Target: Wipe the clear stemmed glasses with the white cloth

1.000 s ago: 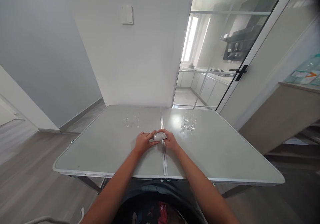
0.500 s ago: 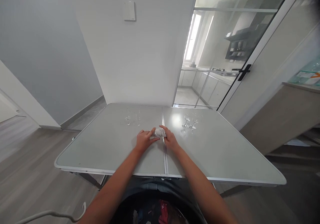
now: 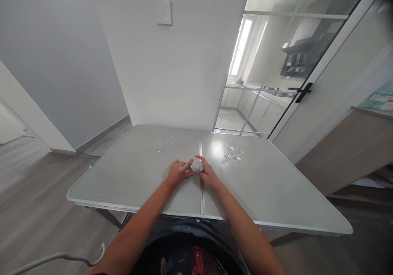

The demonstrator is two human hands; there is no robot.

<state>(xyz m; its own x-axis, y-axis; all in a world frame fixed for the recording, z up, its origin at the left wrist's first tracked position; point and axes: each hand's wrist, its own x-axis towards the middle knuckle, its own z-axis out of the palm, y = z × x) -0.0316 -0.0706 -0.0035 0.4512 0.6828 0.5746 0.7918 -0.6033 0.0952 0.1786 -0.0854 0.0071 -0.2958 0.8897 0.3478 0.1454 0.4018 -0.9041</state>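
Observation:
Over the middle seam of the table, both of my hands are closed around a small clear glass with white crumpled cloth at its right end. My left hand grips the glass side, thumb and fingers wrapped round it. From the right, my right hand pinches the white cloth against the glass. My fingers hide part of both, and whether the cloth is inside the glass or around it is hard to see.
Two clear glasses stand at the back left of the grey folding table. Two stemmed glasses stand right of the seam. A wall lies behind, with a glass door at the right. A white cable hangs at lower left.
My hands stay close together at the seam, and the white cloth shows a slightly different, rounder shape between them. The view has shifted slightly.

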